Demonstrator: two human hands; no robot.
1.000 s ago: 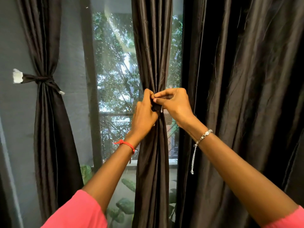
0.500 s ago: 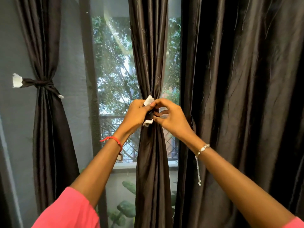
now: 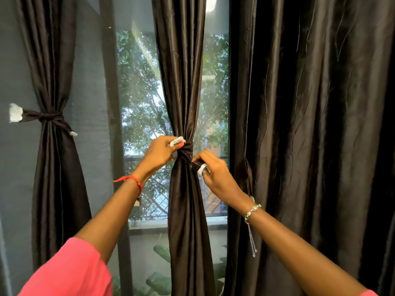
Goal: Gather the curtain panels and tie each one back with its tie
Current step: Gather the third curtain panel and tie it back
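Observation:
A dark brown middle curtain panel (image 3: 188, 210) hangs gathered in front of the window, cinched at its waist by a matching tie (image 3: 186, 149). My left hand (image 3: 159, 153) pinches the tie's white-tipped end at the upper left of the knot. On the lower right, my right hand (image 3: 213, 175) pinches the other white-tipped end. The two ends are held apart on either side of the panel. A left curtain panel (image 3: 53, 189) hangs gathered, its own tie (image 3: 46, 117) knotted round it. The wide right curtain panel (image 3: 310, 146) hangs loose and ungathered.
Behind the panels is a glazed window (image 3: 141, 103) with a dark frame post (image 3: 111, 124), a railing and trees outside. Grey wall (image 3: 12, 167) lies at the far left. Pink sleeves cover both upper arms.
My hands were together at the knot; now they have drawn apart, left up and left, right down and right, each with a tie end. The knot looks tighter.

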